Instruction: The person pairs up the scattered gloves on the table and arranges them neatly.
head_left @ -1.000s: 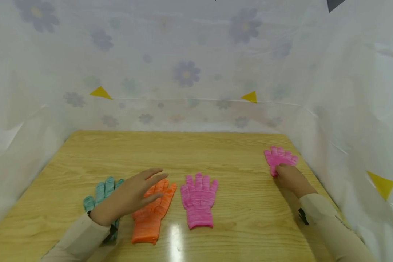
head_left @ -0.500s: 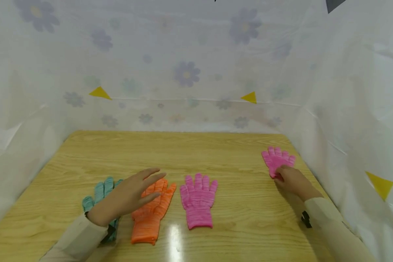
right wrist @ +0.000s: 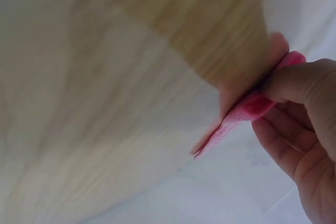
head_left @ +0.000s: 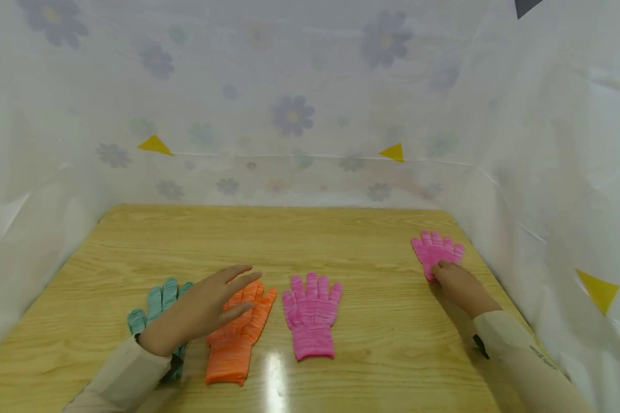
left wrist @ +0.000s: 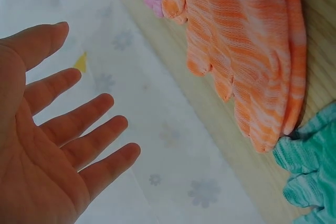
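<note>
At the right of the table, my right hand (head_left: 457,281) pinches the cuff end of a pink glove (head_left: 436,248), whose fingers spread away from me. The right wrist view shows thumb and fingers (right wrist: 286,145) on either side of the pink cloth (right wrist: 236,119). My left hand (head_left: 201,304) hovers with its fingers spread, holding nothing; the left wrist view shows its bare palm (left wrist: 42,166). Beneath it lie an orange glove (head_left: 231,358) and a teal glove (head_left: 157,301), both partly hidden by the hand and forearm. A second pink glove (head_left: 312,318) lies flat near the middle.
The wooden table (head_left: 268,235) has a white flowered sheet (head_left: 289,74) behind it and hanging sheets at both sides. Yellow triangles (head_left: 392,152) are fixed to the sheets. A bright reflection shows near the table's front.
The far-right pink glove has shifted slightly left with my right hand at its cuff. My left hand has stayed nearly still.
</note>
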A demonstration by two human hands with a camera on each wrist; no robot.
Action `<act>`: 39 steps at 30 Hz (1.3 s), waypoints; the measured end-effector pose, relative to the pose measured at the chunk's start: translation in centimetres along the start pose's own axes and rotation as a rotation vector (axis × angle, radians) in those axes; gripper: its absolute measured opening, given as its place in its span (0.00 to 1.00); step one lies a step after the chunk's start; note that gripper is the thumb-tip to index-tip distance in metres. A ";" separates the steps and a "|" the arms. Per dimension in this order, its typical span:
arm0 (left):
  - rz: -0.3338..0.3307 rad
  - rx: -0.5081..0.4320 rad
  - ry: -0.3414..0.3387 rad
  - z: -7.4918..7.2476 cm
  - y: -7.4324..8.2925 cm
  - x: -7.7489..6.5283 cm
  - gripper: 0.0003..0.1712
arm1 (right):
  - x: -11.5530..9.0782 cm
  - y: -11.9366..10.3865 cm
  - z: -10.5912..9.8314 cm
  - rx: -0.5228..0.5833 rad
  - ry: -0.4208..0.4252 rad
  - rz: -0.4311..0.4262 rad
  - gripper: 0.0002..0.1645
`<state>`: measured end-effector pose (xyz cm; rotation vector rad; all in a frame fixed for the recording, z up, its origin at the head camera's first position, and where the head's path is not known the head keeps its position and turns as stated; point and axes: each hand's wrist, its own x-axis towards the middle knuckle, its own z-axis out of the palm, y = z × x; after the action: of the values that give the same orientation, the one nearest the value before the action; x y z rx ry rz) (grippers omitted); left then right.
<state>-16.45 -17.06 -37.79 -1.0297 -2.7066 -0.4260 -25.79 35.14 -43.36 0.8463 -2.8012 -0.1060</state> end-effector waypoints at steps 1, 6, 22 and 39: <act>0.000 0.000 0.001 0.0 0.0 0.0 0.36 | 0.0 0.0 0.0 -0.004 -0.006 -0.002 0.12; 0.002 0.007 0.000 0.1 -0.1 -0.2 0.35 | 0.2 0.0 0.3 -0.014 0.048 -0.033 0.09; 0.015 0.027 0.010 0.4 -0.3 -0.2 0.35 | 0.4 -0.2 -0.3 0.014 -0.063 0.036 0.08; 0.035 0.028 0.035 0.0 -0.7 -0.2 0.35 | 1.0 -0.7 -0.1 0.177 0.049 0.067 0.11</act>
<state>-16.76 -17.64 -38.00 -1.0510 -2.6517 -0.3952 -26.24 34.03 -43.15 0.7800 -2.8205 0.1732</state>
